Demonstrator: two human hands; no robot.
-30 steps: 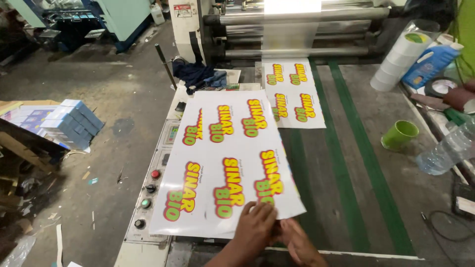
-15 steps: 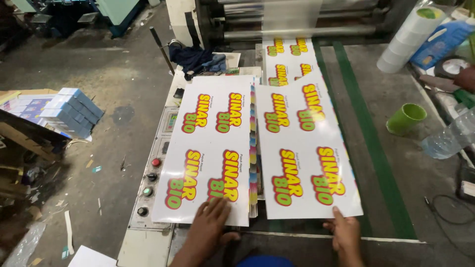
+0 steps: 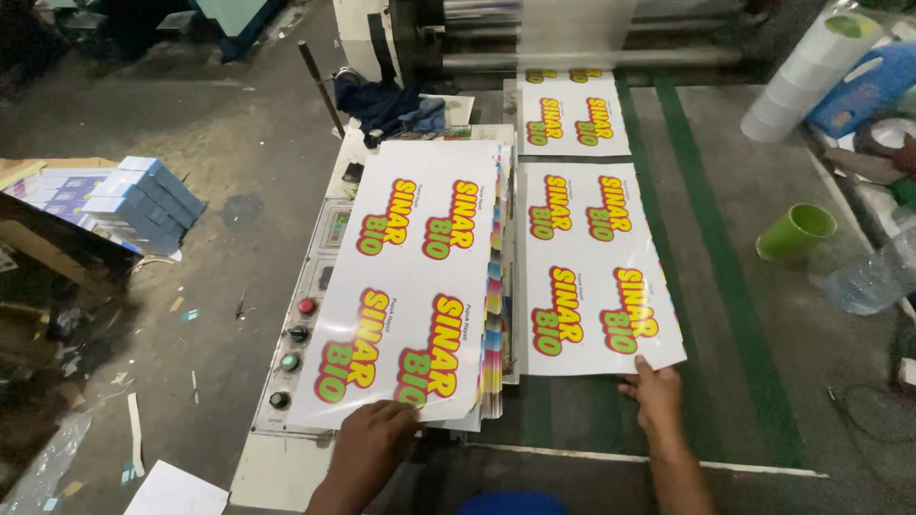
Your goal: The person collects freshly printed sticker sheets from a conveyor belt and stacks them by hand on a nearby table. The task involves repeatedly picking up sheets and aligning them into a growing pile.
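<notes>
Grey conveyor bench [image 3: 725, 286] with green stripes: green cup [image 3: 795, 232] stands open, contents unseen. Left hand [image 3: 370, 446] presses flat on the printed sheet stack [image 3: 415, 277]. Right hand [image 3: 654, 396] fingers pinch the loose printed sheet [image 3: 592, 267] beside it.

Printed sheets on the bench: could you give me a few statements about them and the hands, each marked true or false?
1. The left hand rests on the near edge of the stack. True.
2. The right hand holds the green cup. False: it touches the near edge of the single sheet; the cup stands apart to the right.
3. A third sheet lies farther away, by the rollers. True.
4. The control panel is right of the stack. False: it is left, partly under it.
</notes>
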